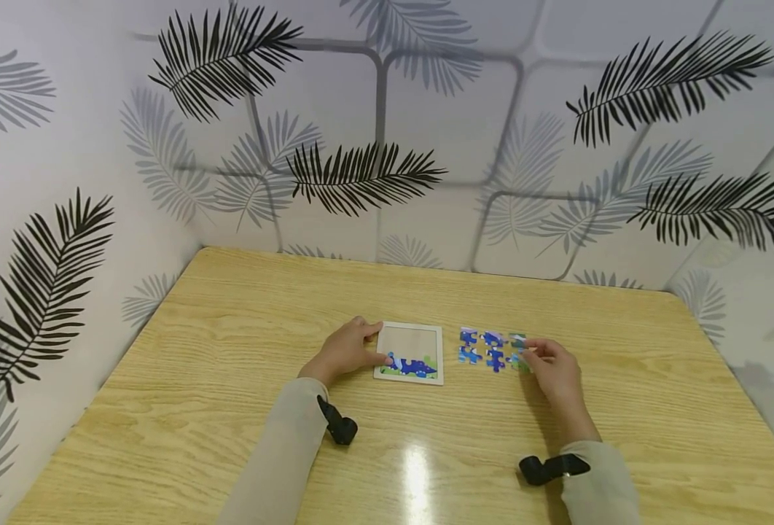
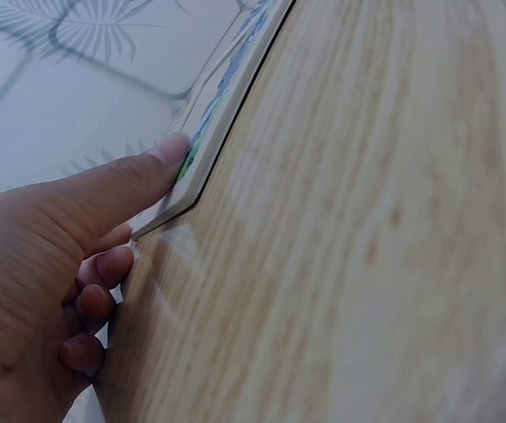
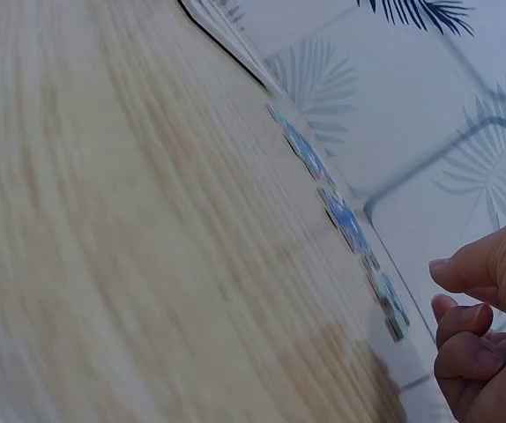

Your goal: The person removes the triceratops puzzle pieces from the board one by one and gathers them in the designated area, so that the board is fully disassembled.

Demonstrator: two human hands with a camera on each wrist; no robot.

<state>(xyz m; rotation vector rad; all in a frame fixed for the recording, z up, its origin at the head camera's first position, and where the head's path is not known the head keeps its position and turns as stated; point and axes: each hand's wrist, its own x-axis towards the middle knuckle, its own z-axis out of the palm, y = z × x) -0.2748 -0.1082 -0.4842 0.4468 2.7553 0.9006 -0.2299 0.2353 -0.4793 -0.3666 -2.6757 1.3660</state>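
Observation:
A white-bordered puzzle tray (image 1: 409, 325) lies on the table, its lower part filled with blue and green pieces. My left hand (image 1: 349, 352) grips its left side, with the thumb on the lower-left border and picture; the left wrist view shows the thumb (image 2: 169, 150) pressing at the corner and the other fingers bent beside the edge. To the right of the tray, loose jigsaw pieces (image 1: 495, 359) lie in two rows. Over their right end hovers my right hand (image 1: 555, 372), thumb and index finger apart, other fingers loosely bent. No piece shows between those fingers in the right wrist view.
The wooden table (image 1: 243, 306) reaches back to a wall (image 1: 439, 219) with a leaf pattern. Each wrist wears a black camera strap (image 1: 339, 423). A bright reflection lies on the tabletop near the front.

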